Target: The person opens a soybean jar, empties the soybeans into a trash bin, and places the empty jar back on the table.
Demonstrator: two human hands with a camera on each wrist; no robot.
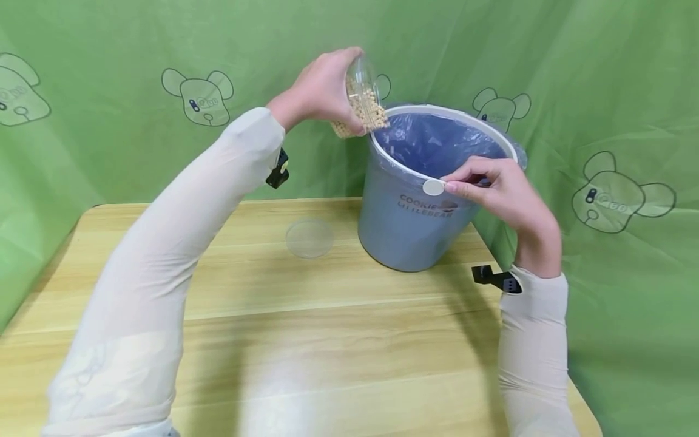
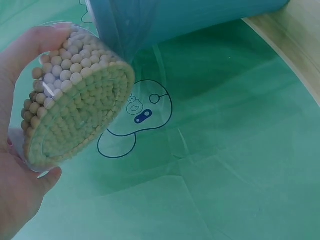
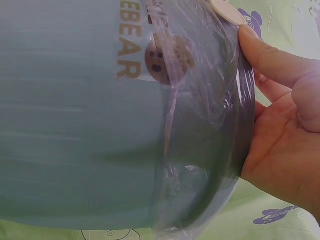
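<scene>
My left hand grips a clear jar of small beige balls. The jar is tilted, its mouth end at the left side of the blue trash bin's rim, and some balls sit at its lower edge. In the left wrist view, the round base faces the camera, thumb and a finger on opposite sides. My right hand pinches the front of the bin, thumb outside beside a white round tab. A plastic liner covers the rim; the bin's bottom is hidden.
A clear round lid lies flat on the wooden table, left of the bin. Green cloth with printed bear faces hangs behind and on both sides. The bin stands near the table's back right edge.
</scene>
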